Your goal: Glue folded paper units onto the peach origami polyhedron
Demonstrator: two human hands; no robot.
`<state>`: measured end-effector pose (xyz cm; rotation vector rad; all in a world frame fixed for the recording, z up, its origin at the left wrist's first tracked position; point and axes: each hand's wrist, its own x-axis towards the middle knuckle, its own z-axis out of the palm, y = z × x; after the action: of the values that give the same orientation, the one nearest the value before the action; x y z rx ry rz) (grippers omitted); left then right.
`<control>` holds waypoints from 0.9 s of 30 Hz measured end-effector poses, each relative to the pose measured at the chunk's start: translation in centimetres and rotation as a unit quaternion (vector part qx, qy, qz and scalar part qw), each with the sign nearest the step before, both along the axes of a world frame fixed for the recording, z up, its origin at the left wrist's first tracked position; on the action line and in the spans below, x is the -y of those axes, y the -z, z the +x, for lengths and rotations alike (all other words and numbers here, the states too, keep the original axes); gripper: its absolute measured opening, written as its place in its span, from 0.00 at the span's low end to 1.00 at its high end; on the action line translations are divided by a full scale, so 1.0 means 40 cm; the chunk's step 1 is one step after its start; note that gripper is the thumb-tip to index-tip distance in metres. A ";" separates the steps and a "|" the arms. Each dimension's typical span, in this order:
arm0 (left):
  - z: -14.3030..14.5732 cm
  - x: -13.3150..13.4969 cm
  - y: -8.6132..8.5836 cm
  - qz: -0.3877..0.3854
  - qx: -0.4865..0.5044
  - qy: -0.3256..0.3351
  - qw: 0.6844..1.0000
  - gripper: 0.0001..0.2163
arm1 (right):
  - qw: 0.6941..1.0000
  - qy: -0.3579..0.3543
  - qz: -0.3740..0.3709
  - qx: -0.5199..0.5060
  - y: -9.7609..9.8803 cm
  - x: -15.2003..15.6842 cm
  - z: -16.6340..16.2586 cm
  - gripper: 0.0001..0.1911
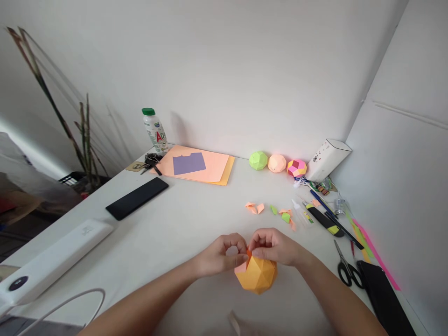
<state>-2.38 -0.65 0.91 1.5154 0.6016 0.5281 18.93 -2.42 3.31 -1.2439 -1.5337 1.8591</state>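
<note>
A yellow-orange faceted paper ball [259, 276] is held low over the table, near the front. One facet on its left side is pale peach, and a bright orange patch shows at its top between my hands. My left hand [226, 253] is closed, thumb and fingertips pinching at the ball's upper left edge. On the other side, my right hand [275, 246] is closed too, its bent fingers and thumb gripping the top of the ball. What exactly the fingertips pinch is partly hidden. Beyond them lie peach paper scraps [255, 208] and a green scrap [286, 217].
Three finished-looking paper balls, green [258, 160], peach [276, 163] and multicoloured [297, 168], stand by the wall. A glue bottle [301, 212], utility knife [324, 219] and scissors [348, 270] lie at right. Leftward are a phone [137, 198], paper sheets [217, 168] and a bottle [154, 131].
</note>
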 end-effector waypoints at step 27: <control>0.015 0.015 0.000 0.151 0.022 0.024 0.988 0.07 | 0.984 -0.088 0.025 0.155 -0.043 0.016 0.011 0.09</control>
<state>-1.77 -1.27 0.90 1.7938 0.4637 0.6335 19.38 -3.04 5.01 -1.4714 -1.8966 1.7822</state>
